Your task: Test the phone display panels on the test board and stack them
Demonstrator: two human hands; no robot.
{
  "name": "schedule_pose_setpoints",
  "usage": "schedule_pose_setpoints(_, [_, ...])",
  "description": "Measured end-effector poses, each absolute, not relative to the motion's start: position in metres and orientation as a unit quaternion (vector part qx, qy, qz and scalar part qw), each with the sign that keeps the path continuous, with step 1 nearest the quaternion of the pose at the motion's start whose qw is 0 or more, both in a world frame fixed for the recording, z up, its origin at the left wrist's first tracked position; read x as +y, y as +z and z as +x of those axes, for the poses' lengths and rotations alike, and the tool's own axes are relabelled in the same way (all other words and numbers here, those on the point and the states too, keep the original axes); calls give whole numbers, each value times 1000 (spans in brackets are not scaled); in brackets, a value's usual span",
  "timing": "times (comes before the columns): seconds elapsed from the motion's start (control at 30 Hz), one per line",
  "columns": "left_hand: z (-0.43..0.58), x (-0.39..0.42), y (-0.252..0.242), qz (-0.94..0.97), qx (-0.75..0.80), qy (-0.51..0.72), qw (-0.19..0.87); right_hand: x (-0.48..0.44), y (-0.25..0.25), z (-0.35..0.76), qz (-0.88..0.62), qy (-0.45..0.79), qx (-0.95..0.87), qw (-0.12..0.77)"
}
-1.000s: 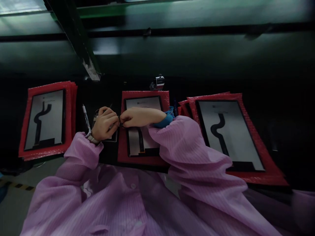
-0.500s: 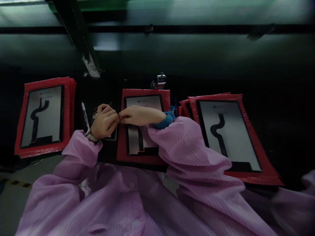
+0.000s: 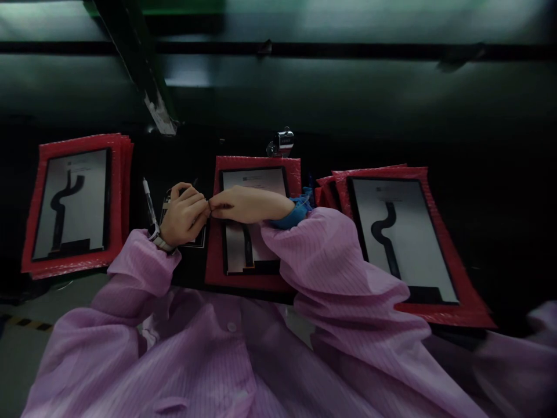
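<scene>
My left hand [image 3: 184, 215], with a band at the wrist, has its fingers curled closed over a dark flat piece with white lines [image 3: 199, 239]. The fingertips of my right hand [image 3: 237, 203] are pinched together and meet those of the left. What lies between them, if anything, is too small to make out. A blue band [image 3: 290, 217] circles the right wrist. Under the right forearm lies a flat display panel [image 3: 261, 177] with a dark ribbon cable, on a red padded sheet [image 3: 215, 255]. My arm hides its middle.
To the left lies a stack of red sheets [image 3: 122, 203] with a panel [image 3: 93, 174] on top; at right, another panel [image 3: 413, 232] rests on red sheets [image 3: 472, 302]. A pen [image 3: 149, 200] lies left of my hand. A metal tally counter [image 3: 285, 141] stands behind the middle sheet.
The view has shifted very slightly. Both hands keep the same place and the same closed pose, fingertips together.
</scene>
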State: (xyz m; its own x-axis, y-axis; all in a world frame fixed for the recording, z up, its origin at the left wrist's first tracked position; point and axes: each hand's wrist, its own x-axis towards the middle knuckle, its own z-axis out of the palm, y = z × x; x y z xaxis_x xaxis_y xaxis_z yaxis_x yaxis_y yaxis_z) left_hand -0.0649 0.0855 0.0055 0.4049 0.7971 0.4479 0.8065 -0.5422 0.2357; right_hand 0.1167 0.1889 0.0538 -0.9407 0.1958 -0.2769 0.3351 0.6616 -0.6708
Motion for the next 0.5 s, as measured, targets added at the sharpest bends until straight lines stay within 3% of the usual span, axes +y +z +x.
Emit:
schedule_pose_setpoints(0.17, [-67, 86, 5, -804, -511, -302, 33, 194, 56, 121, 157, -373, 909, 99])
schedule_pose_setpoints(0.33, [-75, 84, 5, -631, -615, -441, 168, 212, 61, 138, 251, -377, 891, 28])
schedule_pose_setpoints(0.5, [-80, 78, 9, -601, -614, -484, 166, 224, 43, 142, 440, -191, 875, -66])
